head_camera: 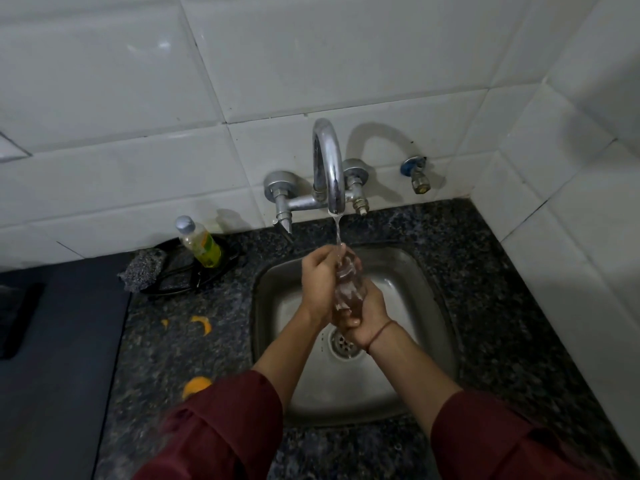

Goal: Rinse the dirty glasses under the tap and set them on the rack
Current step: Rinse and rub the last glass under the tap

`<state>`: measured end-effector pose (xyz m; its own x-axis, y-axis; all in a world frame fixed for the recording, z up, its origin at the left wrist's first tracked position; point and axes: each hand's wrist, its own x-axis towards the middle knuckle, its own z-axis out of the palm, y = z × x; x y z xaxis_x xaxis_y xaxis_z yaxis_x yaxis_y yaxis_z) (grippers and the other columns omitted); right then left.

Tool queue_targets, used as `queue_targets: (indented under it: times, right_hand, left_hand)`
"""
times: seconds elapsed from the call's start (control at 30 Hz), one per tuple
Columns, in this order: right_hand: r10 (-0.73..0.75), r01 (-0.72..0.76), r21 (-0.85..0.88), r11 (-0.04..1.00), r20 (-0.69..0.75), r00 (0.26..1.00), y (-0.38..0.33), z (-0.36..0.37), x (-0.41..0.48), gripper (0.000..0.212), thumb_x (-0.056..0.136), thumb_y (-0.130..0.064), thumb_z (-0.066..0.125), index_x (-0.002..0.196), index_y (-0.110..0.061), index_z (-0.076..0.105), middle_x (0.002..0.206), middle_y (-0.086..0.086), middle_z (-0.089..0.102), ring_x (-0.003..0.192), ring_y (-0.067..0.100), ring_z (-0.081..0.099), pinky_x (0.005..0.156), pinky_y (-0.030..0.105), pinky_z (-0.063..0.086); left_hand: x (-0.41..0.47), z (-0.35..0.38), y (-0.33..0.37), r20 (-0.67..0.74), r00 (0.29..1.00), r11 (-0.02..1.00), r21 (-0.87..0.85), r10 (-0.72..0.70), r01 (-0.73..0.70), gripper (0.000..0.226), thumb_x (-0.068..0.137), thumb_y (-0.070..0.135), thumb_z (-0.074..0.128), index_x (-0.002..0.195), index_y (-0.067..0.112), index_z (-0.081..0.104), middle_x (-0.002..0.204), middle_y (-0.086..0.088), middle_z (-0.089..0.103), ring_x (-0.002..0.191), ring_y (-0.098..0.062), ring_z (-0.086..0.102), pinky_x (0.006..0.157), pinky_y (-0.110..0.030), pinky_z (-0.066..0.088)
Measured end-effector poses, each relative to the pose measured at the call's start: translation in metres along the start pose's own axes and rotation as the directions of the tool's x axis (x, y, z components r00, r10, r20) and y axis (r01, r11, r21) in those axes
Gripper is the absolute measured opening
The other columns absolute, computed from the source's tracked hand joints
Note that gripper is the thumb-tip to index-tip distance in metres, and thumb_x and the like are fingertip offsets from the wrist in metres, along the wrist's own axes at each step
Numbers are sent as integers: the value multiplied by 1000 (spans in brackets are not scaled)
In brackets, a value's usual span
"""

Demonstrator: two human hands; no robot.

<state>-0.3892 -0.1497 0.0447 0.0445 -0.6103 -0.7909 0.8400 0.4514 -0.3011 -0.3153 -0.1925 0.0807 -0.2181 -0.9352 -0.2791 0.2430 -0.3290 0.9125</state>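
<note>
Dark speckled granite surface (pixel 485 271), polished, set into a corner of glossy white wall tiles (pixel 138 168) with thin grout lines. A dark flat mat (pixel 52 341) covers the left end of the surface.

A stainless steel sink (pixel 412 299), square with rounded corners, is sunk into the surface, with a round slotted drain (pixel 341 345) in its floor. A chrome curved tap (pixel 327 168) is mounted on the wall above it, and a thin stream of water (pixel 337 233) runs from the spout. A small valve (pixel 415 174) with a blue part sticks out of the wall to the tap's right.

The clear glass (pixel 348 287) is over the sink, right under the stream, tilted with its mouth up towards the spout. The left hand (pixel 318 285) grips its upper part, fingers (pixel 318 258) curled round near the rim. The right hand (pixel 369 320) holds the base, fingers wrapped underneath. There is a thin thread band (pixel 381 332) on the right wrist, and both arms have dark red sleeves (pixel 225 427) pushed up.

Left of the sink, a black wire holder (pixel 180 284) carries a soap bottle (pixel 202 245). The bottle is clear plastic with yellow-green liquid and a silver cap, and it leans slightly. A grey coarse scrubber (pixel 142 270) lies on the holder's left edge. Orange peel scraps (pixel 202 323) lie on the surface nearer the person, and another orange piece (pixel 195 386) sits beside the left sleeve.
</note>
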Motion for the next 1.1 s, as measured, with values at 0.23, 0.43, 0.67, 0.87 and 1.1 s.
queue_targets:
  times: [0.23,0.43,0.67,0.87,1.1]
  right_hand:
    - [-379,335,-194,922,-286,880,-5,14,-8,32,91,-35,54,71,-14,68,59,4,61,46,16,49,45,24,35]
    - [-463,381,-293,877,-304,833,-7,21,-14,27,93,-31,52,80,-11,66,62,6,58,35,12,42,36,19,28]
    - [-552,406,-441,801,-279,786,-7,26,-16,25,81,-36,57,82,-14,68,71,6,64,53,22,54,45,29,40]
    - [-748,444,-705,553,-186,637,-4,32,-24,23,87,-43,60,79,-22,63,79,-1,69,79,23,65,69,40,52]
    - [-876,406,-881,-241,378,299,-9,39,-24,29,80,-49,68,95,-24,69,87,-1,61,76,15,57,64,26,39]
  left_hand:
    - [-18,3,-14,-165,919,847,471,359,-247,15,97,30,65,106,18,70,98,2,71,86,-3,66,73,-14,51]
    - [-7,-17,-11,145,838,403,825,527,-396,30,92,45,65,100,17,68,99,3,53,79,-11,56,64,-20,45]
    - [3,-35,-7,178,868,472,779,464,-413,26,91,46,66,88,22,74,82,9,65,73,-3,60,66,-23,49]
    - [1,-26,-2,-185,954,773,631,234,-67,38,91,17,57,53,16,53,47,8,49,45,-6,41,47,-24,35]
    - [2,-27,3,-66,810,812,-8,-583,583,40,100,35,45,71,10,61,50,-4,49,31,-13,41,34,-13,21]
